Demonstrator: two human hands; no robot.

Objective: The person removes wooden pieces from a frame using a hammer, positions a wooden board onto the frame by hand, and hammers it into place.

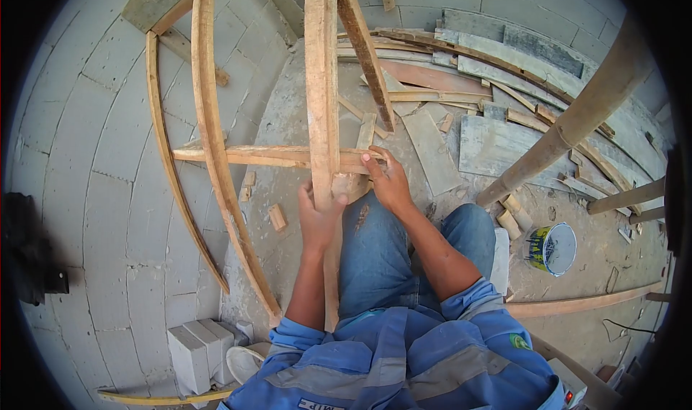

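Observation:
My left hand (321,219) grips the lower part of a long wooden beam (321,78), its thumb on the right side and fingers on the left. Behind that beam runs a wooden crosspiece (263,156), which also meets a second beam (205,86) at the left. My right hand (389,183) pinches the crosspiece's right end between thumb and fingers. Just below the crosspiece, between my hands, sits a short wood block (351,185). Whether these pieces are fastened together I cannot tell.
A block wall (101,194) rises at the left. Planks and boards (497,147) are piled on the right, behind a slanting round pole (569,122). A bucket with nails (552,248) stands on the floor. Grey blocks (198,352) lie lower left.

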